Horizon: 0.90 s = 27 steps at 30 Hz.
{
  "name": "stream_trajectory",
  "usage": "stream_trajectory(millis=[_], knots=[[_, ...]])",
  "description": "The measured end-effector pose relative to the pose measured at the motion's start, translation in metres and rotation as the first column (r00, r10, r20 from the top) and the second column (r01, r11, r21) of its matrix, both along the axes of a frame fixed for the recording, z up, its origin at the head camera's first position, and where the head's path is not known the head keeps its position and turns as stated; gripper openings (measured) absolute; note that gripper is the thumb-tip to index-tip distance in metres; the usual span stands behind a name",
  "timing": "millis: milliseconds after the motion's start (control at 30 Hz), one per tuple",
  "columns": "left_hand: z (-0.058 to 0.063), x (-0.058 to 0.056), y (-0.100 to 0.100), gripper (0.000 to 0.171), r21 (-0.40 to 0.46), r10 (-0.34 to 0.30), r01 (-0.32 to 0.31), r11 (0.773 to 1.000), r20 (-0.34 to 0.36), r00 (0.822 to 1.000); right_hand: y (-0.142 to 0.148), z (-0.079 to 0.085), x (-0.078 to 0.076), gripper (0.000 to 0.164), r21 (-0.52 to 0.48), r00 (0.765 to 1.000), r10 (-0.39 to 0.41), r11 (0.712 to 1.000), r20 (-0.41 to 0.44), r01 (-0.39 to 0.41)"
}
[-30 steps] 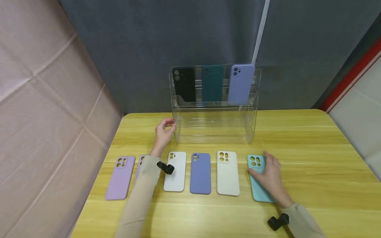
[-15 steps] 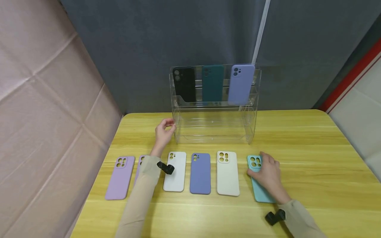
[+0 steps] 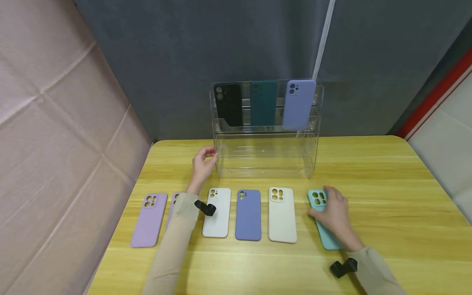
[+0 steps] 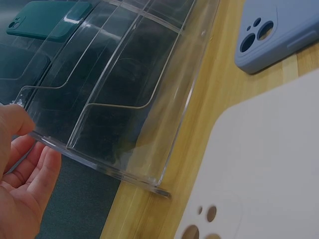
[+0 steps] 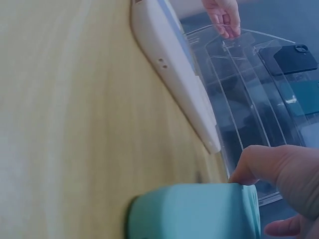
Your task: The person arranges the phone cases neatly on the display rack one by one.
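Note:
My right hand (image 3: 334,214) grips a turquoise phone case (image 3: 329,237) by its sides, thumb on the left edge, at the right end of a row of cases. The hand covers much of its right side. At the rack's left side, my left hand (image 3: 203,166) pinches the edge of the clear acrylic display rack (image 3: 263,172); the left wrist view shows thumb and fingers (image 4: 45,167) on either side of that edge. In the rack's upper part stand a black case (image 3: 228,106), a dark teal case (image 3: 263,104) and a lavender case (image 3: 299,106).
Left of the turquoise case lie a cream case (image 3: 282,221), a blue-violet case (image 3: 248,221), a white case (image 3: 221,223) and a lilac case (image 3: 147,225). Another lilac case (image 3: 171,209) is partly under the left sleeve. A grey curtain (image 3: 184,61) hangs behind the wooden table (image 3: 265,270).
The turquoise case has turned slightly and its camera end has shifted a little away from me, with the right hand on it. The left hand and the rack stay in place.

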<state>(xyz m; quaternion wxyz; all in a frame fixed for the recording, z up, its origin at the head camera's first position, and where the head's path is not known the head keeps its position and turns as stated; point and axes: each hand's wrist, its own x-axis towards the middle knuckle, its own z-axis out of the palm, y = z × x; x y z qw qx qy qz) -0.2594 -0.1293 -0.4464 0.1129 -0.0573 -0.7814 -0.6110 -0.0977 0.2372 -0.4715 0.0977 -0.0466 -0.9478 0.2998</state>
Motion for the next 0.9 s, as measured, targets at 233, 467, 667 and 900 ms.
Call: stream_trajectory(millis=[233, 467, 667, 900], knots=[[0.000, 0.000, 0.000, 0.021, -0.004, -0.001, 0.001, 1.000, -0.010, 1.000, 0.001, 0.007, -0.005, 0.073, -0.060, 0.993, 0.000, 0.998, -0.121, -0.008], [-0.002, -0.001, 0.000, 0.021, -0.004, -0.002, 0.002, 1.000, -0.009, 1.000, -0.002, 0.016, -0.013, 0.072, -0.099, 0.982, 0.006, 0.995, -0.191, -0.025], [-0.002, -0.001, -0.001, 0.021, -0.009, 0.000, 0.000, 1.000, -0.013, 1.000, -0.007, 0.026, -0.026, 0.074, -0.106, 0.972, 0.023, 0.993, -0.232, -0.049], [-0.001, 0.000, 0.000, 0.022, 0.011, 0.000, 0.000, 1.000, 0.001, 1.000, -0.014, 0.041, -0.042, 0.078, -0.118, 0.974, 0.039, 0.991, -0.225, -0.067]])
